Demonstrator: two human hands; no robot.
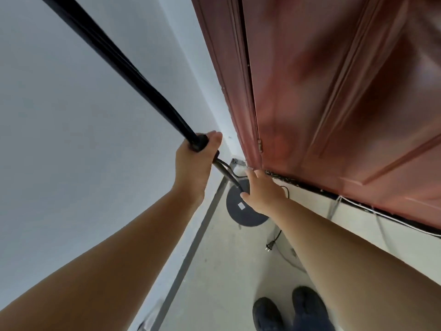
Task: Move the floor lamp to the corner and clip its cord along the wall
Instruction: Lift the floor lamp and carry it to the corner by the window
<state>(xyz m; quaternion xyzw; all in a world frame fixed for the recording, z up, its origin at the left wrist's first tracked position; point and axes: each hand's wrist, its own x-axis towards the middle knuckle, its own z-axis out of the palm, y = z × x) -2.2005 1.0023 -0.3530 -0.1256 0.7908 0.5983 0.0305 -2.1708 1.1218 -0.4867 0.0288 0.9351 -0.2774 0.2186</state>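
Head view: my left hand (pixel 194 163) is wrapped tight around the black lamp pole (pixel 114 65), arm stretched toward the far corner. My right hand (pixel 263 193) reaches lower with fingers spread, gripping nothing. Below it, the lamp's round base (pixel 241 211) sits on the pale floor (pixel 226 271) between the white wall (pixel 71 115) and red door (pixel 334 91), its plug (pixel 269 247) lying loose nearby.

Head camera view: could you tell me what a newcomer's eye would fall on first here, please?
First, the black lamp pole slanting from the upper left down to the left hand gripping it at centre. Next, the big reddish-brown door filling the right side. Below, the right hand reaches over the round black lamp base in the corner, with the unplugged plug lying on the floor.
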